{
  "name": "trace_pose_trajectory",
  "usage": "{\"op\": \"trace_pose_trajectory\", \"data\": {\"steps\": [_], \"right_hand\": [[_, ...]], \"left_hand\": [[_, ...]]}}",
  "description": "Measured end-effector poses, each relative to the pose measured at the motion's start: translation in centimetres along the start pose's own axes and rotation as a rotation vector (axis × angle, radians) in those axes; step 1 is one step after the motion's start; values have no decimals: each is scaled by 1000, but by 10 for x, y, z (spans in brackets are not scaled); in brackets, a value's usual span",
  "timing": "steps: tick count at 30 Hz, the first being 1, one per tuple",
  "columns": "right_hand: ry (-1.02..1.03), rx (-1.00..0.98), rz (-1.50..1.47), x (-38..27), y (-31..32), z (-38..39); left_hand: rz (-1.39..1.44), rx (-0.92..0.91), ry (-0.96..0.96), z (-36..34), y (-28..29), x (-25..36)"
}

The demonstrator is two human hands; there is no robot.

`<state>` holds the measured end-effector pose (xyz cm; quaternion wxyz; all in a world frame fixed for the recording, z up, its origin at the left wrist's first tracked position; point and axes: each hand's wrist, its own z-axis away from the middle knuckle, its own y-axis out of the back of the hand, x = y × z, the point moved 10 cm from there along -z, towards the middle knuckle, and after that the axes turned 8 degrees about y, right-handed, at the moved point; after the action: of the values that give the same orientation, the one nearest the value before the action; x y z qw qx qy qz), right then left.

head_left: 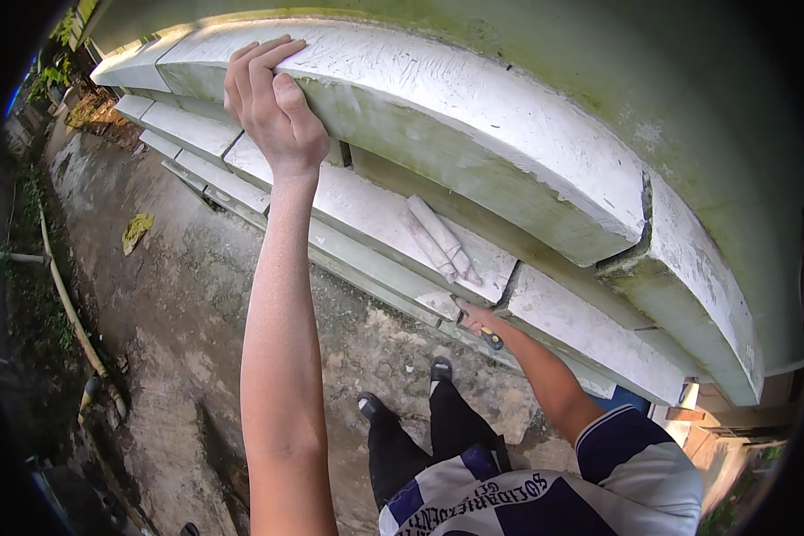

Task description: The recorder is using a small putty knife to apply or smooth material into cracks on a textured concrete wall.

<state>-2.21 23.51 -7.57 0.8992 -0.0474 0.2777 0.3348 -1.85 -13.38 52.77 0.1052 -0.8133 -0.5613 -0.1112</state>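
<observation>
My left hand (275,112) grips the edge of the topmost ledge (438,98), fingers bent over its white, dusty upper face and thumb at the rim. Pale dust coats this hand and forearm. Lower down to the right, my right hand (479,316) is closed around a tool with a black-and-yellow handle (491,339), beside a lower ledge. The tool's working end is hidden, so its kind cannot be told. Between the hands, two dusty whitish rolls (439,239) lie side by side on the middle ledge (357,201).
Stepped ledges with greenish faces and dark gaps run along a curved green wall (741,170). Below is stained concrete ground (188,295), where my feet stand. A yellowish scrap (137,233) lies there, and a long pipe (67,304) runs along the left.
</observation>
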Motion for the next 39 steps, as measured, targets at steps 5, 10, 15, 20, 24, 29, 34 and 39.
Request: {"op": "trace_pose_trajectory", "data": {"steps": [5, 10, 15, 20, 24, 29, 34, 39], "right_hand": [[51, -158, -35, 1, 6, -17], [105, 42, 103, -11, -12, 9], [193, -109, 27, -9, 3, -21], [60, 19, 109, 1, -1, -9], [-22, -17, 0, 12, 9, -10], [135, -56, -27, 0, -6, -3], [0, -55, -2, 11, 3, -5], [47, -47, -16, 19, 8, -14]], "left_hand": [[11, -14, 4, -4, -9, 6], [-9, -54, 8, -1, 1, -1], [-36, 2, 46, -6, -5, 8], [-42, -62, 24, -4, 0, 4], [-13, -31, 39, -2, -7, 3], [-31, -26, 14, -4, -2, -2], [-26, -8, 32, -3, -5, -2], [-48, -11, 1, -2, -3, 0]]}}
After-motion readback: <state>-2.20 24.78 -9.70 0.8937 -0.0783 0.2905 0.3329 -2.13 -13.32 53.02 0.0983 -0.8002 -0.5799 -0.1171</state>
